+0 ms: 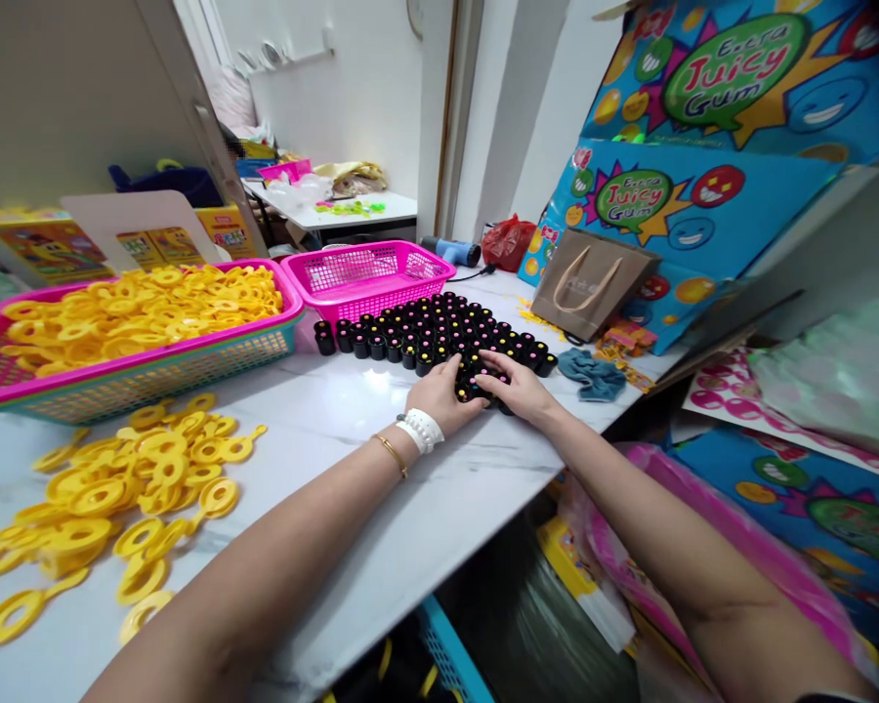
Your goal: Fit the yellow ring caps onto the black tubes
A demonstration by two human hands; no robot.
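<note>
Many small black cylinders (pixel 410 337), with pink or yellow dots on top, stand packed together on the white marble-patterned table (pixel 322 459). My left hand (pixel 443 395), with a white bracelet at the wrist, curves round the near left edge of the group. Against the near right edge rests my right hand (pixel 517 386), its fingers bent over some cylinders. The two hands almost meet, with a few cylinders between their fingers. Yellow plastic rings with tabs (pixel 153 469) lie in a loose pile on the left, and more fill a pink-rimmed basket (pixel 293 337).
Behind the cylinders sits a pink basket (pixel 370 268). A blue tool (pixel 452 251), a red bag (pixel 508 244), a brown paper bag (pixel 590 288) and a blue cloth (pixel 592 375) are at the back right. Blue gum cartons (pixel 689 210) rise behind them.
</note>
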